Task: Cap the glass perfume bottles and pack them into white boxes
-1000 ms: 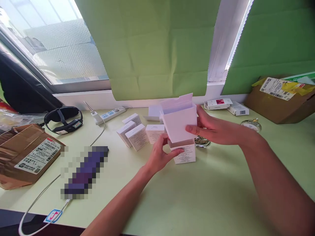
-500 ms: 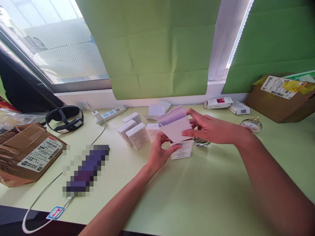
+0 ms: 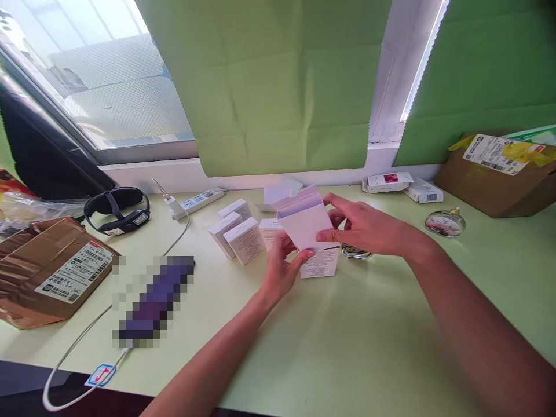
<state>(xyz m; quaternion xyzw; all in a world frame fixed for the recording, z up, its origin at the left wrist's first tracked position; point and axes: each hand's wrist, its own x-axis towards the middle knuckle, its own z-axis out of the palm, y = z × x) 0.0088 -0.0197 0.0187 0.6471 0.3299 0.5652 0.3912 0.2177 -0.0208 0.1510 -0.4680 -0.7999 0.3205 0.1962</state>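
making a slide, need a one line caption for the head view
Both hands, left hand and right hand, hold an open white carton above a pale green table beside small white boxes.

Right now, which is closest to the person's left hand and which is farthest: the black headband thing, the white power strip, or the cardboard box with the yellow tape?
From the left hand:
1. White power strip, behind and to the left, by the window ledge.
2. Black headband thing, farther left on the table.
3. Cardboard box with yellow tape, far away at the right back corner.
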